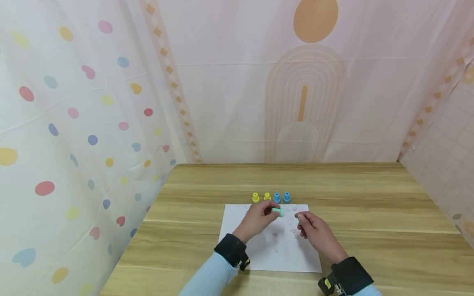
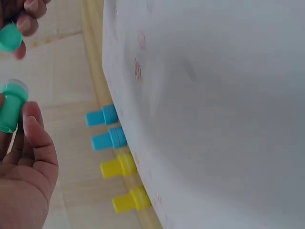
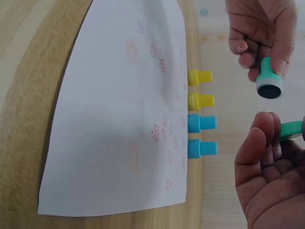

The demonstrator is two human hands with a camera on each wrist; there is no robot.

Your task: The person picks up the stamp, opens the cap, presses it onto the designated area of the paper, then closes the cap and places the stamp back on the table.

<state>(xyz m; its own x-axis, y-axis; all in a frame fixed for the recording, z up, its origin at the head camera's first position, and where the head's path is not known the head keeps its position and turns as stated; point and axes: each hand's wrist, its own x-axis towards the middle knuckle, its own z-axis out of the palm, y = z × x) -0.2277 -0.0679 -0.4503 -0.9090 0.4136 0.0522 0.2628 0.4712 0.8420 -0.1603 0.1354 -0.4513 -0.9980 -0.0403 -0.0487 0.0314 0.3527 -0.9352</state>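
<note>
My left hand [image 1: 256,218] pinches a small green stamp [image 3: 268,71] above the paper. The stamp is uncapped, its round dark face [image 3: 269,91] showing in the right wrist view. Just to the right, my right hand [image 1: 316,233] holds the flat green cap [image 2: 10,38] between thumb and fingers, apart from the stamp. Beneath both hands lies a white sheet of paper [image 1: 274,263] with small, faint reddish marks [image 3: 156,133] on it.
Behind the sheet's far edge stand two yellow stamps [image 1: 255,198] and two blue stamps [image 1: 286,197] in a row, with caps on. All rests on a wooden table [image 1: 177,230]. Patterned curtains [image 1: 222,82] hang behind it and at both sides.
</note>
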